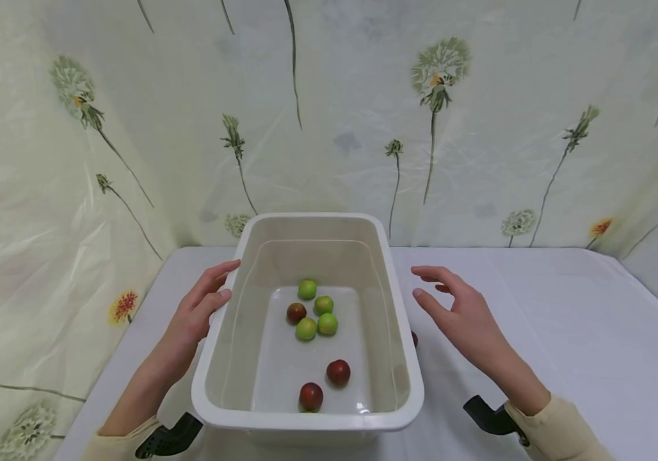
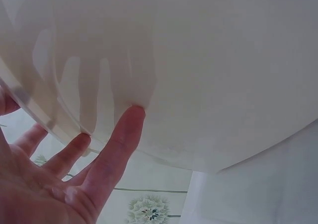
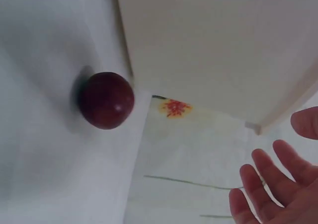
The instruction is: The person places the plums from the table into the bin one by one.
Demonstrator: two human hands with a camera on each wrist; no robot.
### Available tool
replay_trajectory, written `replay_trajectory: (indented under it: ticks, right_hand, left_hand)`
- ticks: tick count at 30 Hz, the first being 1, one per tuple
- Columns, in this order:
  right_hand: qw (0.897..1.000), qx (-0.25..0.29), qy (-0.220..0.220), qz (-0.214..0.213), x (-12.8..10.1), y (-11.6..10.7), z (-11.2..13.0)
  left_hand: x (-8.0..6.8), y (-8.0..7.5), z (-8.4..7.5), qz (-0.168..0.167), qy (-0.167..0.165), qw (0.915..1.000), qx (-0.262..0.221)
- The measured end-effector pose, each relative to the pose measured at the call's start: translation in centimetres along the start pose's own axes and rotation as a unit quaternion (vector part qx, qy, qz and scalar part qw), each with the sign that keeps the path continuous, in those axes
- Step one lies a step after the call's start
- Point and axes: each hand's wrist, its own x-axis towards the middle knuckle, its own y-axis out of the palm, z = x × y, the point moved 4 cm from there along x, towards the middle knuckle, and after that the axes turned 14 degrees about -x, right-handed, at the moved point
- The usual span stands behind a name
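A white plastic tub (image 1: 306, 420) holds several small round green fruits (image 1: 327, 324) and three dark red plum-like fruits (image 1: 338, 372). At its left side my left hand (image 1: 193, 310) touches the outer wall, fingers extended; in the left wrist view a fingertip presses the tub wall (image 2: 208, 75). My right hand (image 1: 458, 314) hovers off the tub's right side, fingers spread and holding nothing. Another dark red fruit (image 3: 106, 101) lies on the tablecloth beside the tub's outer wall, mostly hidden behind the rim in the head view.
The table carries a white cloth (image 1: 565, 333). Behind and to the left hangs a sheet printed with dandelions (image 1: 335, 128). Black wrist mounts (image 1: 487, 416) sit at both sleeves.
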Motion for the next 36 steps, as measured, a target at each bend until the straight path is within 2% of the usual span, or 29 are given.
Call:
replay_trajectory:
  ticks: [17, 28, 36]
  right_hand:
    - [0.998, 0.001, 0.057, 0.032, -2.7, 3.3, -2.5]
    - [0.998, 0.001, 0.046, 0.045, -2.4, 4.4, -3.3]
    - [0.996, -0.016, 0.053, 0.075, -2.3, 4.9, -3.6]
  left_hand:
    - [0.2, 0.0, -0.1, 0.005, 0.004, 1.0, 0.002]
    - [0.1, 0.0, 0.0, 0.006, 0.005, 1.0, -0.006]
    - [0.0, -0.1, 0.0, 0.005, 0.003, 1.0, 0.002]
